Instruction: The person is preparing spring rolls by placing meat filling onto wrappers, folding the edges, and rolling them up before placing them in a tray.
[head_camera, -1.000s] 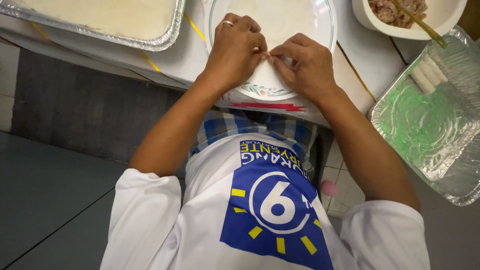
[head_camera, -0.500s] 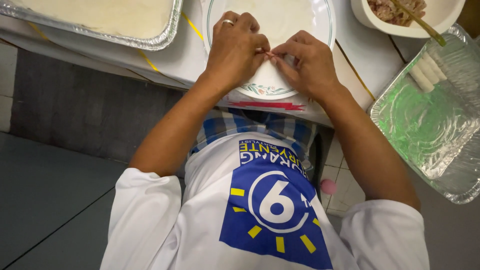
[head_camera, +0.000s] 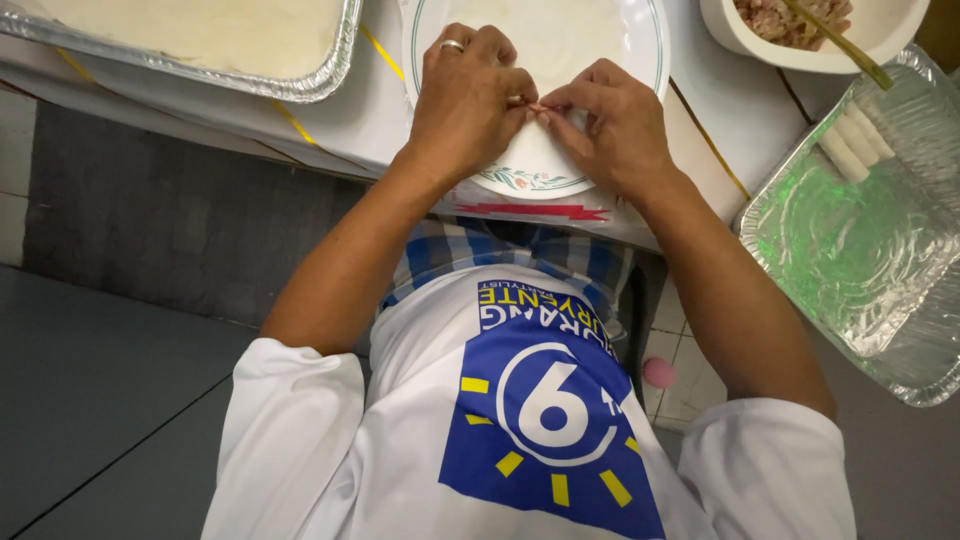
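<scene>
Left hand (head_camera: 468, 105) and right hand (head_camera: 612, 128) meet fingertip to fingertip over the white plate (head_camera: 640, 40). Both are curled nearly closed, pinching the near edge of a thin pale wrapper (head_camera: 560, 35) that lies flat on the plate; what sits under the fingers is hidden. Ring on the left hand. Plate has a floral rim and sits at the worktop (head_camera: 360, 110) edge, right in front of the person.

Left of it, a foil tray (head_camera: 320, 75) holds a pale flat stack. Upper right, a white bowl (head_camera: 900, 45) of minced filling with a utensil (head_camera: 840, 45) in it. Far right, a second foil tray (head_camera: 850, 250) holds a few finished white rolls (head_camera: 850, 140) at its far end.

Risks, as judgement: the wrapper looks very thin, so a hard pinch or tug could tear it. An uneven pull from one hand could skew the fold. The plate is close to the worktop edge, so pressing toward the body could slide it off.
</scene>
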